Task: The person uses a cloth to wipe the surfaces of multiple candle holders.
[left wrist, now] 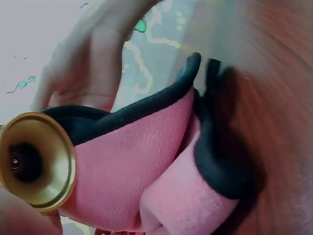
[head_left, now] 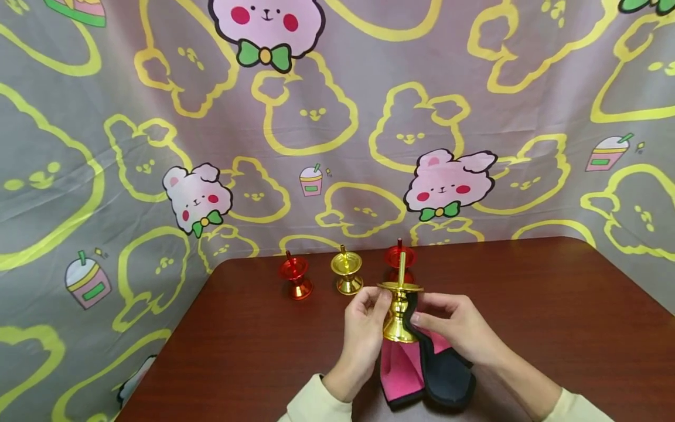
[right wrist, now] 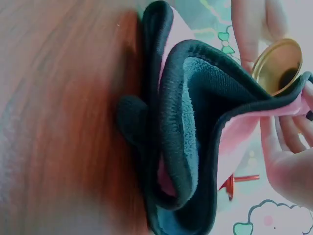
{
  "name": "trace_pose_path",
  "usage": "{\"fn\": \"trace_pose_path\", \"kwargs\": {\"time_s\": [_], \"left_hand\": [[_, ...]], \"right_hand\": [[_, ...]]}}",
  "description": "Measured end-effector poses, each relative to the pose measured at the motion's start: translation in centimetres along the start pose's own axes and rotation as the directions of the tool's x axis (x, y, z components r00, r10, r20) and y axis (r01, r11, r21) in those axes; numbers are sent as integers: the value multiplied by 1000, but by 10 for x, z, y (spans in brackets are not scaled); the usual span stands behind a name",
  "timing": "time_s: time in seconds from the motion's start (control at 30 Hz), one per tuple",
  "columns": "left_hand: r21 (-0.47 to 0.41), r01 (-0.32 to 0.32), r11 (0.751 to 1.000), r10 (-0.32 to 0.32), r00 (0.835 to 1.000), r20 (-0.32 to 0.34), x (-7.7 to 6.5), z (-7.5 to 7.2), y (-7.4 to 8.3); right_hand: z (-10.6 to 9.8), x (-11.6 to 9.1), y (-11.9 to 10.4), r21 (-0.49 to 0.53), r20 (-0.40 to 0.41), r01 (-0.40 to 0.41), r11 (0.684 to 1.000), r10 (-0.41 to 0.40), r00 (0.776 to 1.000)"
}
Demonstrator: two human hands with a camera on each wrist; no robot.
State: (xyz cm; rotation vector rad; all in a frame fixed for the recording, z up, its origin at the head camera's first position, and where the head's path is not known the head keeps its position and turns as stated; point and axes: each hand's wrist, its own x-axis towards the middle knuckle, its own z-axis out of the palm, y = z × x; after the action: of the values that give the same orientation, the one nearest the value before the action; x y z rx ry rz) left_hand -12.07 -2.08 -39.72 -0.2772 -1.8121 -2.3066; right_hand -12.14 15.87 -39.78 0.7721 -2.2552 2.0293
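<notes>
Upright above the table's front part, a shiny gold candlestick [head_left: 399,331] with a thin spike on top is gripped by my left hand [head_left: 362,337] at its left side, just under the upper dish. My right hand [head_left: 464,331] pinches a pink cloth [head_left: 402,372] with black edging and a dark underside, holding it against the candlestick's right side. Folds of the cloth hang below onto the table. The candlestick's hollow base [left wrist: 61,161] faces the left wrist view. From the right wrist view, the cloth's dark lining [right wrist: 215,98] shows, and the base rim [right wrist: 268,73] peeks out behind it.
Toward the back of the brown table [head_left: 237,351] stand a red candlestick [head_left: 300,288], a smaller-looking gold candlestick [head_left: 349,285] and another red candlestick [head_left: 392,258], partly hidden behind the held one. A patterned curtain [head_left: 364,135] hangs behind and at the sides.
</notes>
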Motion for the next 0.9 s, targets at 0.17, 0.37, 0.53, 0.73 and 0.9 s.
{"fn": "trace_pose_path", "kwargs": {"time_s": [0.17, 0.37, 0.53, 0.73, 0.9], "left_hand": [[24, 90, 996, -92, 992, 84, -1, -4, 0], [75, 114, 991, -122, 985, 119, -2, -7, -2], [54, 78, 996, -83, 991, 106, -5, -3, -2], [85, 24, 996, -32, 995, 95, -6, 1, -3], [151, -41, 988, 25, 994, 103, -5, 4, -4]], "right_hand": [[4, -1, 5, 79, -6, -10, 997, 10, 1000], [8, -1, 6, 84, -22, -27, 996, 29, 999], [12, -1, 4, 52, -37, 15, 999, -13, 999], [16, -1, 0, -51, -74, 76, 996, -80, 994], [18, 0, -6, -141, -124, 58, 988, -75, 989]]}}
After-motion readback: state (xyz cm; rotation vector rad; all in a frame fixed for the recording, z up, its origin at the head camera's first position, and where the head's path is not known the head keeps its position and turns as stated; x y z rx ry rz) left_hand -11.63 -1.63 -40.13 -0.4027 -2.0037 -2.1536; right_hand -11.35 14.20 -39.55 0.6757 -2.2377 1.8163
